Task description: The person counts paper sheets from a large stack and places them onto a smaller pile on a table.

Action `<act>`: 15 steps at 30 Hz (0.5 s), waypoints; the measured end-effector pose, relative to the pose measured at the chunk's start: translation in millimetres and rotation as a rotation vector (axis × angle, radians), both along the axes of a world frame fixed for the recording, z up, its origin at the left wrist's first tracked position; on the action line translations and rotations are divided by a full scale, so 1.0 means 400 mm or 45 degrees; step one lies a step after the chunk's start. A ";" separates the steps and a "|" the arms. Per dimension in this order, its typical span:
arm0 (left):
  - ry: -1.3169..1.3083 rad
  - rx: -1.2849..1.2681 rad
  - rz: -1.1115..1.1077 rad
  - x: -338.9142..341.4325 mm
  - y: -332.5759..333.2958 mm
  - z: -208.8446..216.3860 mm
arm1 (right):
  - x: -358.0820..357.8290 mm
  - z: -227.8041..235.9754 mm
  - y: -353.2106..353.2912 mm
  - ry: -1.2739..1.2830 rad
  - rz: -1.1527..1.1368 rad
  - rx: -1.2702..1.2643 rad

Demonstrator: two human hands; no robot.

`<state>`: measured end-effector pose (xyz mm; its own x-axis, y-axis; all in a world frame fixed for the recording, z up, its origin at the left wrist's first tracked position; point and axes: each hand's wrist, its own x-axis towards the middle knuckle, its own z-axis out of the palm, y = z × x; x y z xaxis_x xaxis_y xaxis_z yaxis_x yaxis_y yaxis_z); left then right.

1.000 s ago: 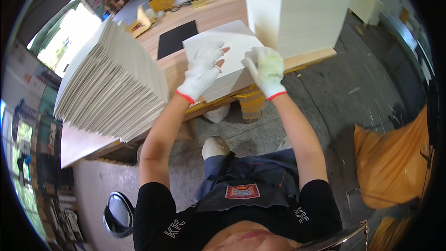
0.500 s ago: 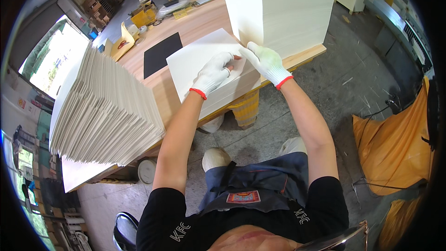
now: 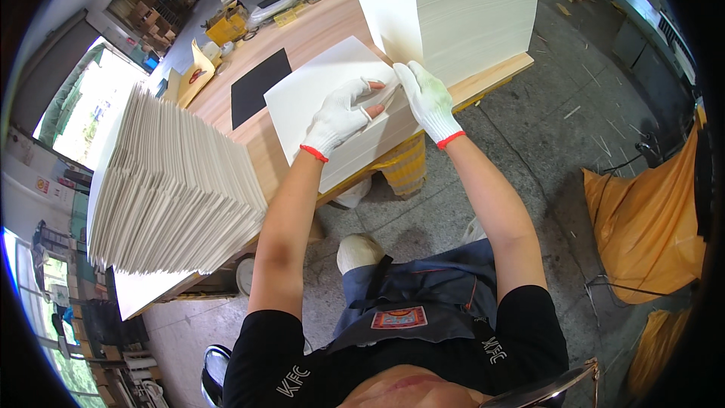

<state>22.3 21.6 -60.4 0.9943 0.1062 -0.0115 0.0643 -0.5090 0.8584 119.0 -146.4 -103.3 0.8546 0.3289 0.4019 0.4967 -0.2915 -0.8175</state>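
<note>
A low stack of white sheets (image 3: 305, 85) lies on the wooden table in front of me. My left hand (image 3: 340, 115), in a white knit glove with a red cuff and bare thumb and fingertip, rests on its top, fingers apart. My right hand (image 3: 426, 98), gloved the same way with a greenish tint on its back, lies with fingers straight along the stack's right edge. Between the hands the top sheet's corner is shaded; whether it is lifted I cannot tell.
A tall fanned stack of pale boards (image 3: 177, 181) stands at left, and a higher white stack (image 3: 476, 15) behind my right hand. A black sheet (image 3: 260, 87) lies on the table (image 3: 317, 26). Orange sheeting (image 3: 649, 227) hangs at right; a yellow taped support (image 3: 404, 166) stands below.
My left hand's thumb and fingertip have spread further apart on the stack. The right hand has turned a little more upright at the edge. The whole view has shifted slightly.
</note>
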 end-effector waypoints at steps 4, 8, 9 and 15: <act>-0.288 0.009 -0.030 0.011 0.026 -0.045 | -0.009 0.017 -0.004 0.065 0.045 -0.030; -0.429 0.289 -0.050 0.011 0.024 -0.047 | 0.001 -0.001 -0.002 0.007 0.033 -0.054; -0.425 0.455 -0.079 0.010 0.023 -0.043 | 0.003 -0.004 -0.001 0.004 0.036 -0.038; -0.063 0.137 0.031 -0.009 -0.001 -0.014 | 0.007 -0.021 0.007 -0.024 0.003 0.017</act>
<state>18.9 21.0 -66.0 0.9905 0.1283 0.0501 0.0368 -0.5971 0.8013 121.8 -143.6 -111.6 0.8461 0.3254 0.4221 0.5125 -0.2797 -0.8118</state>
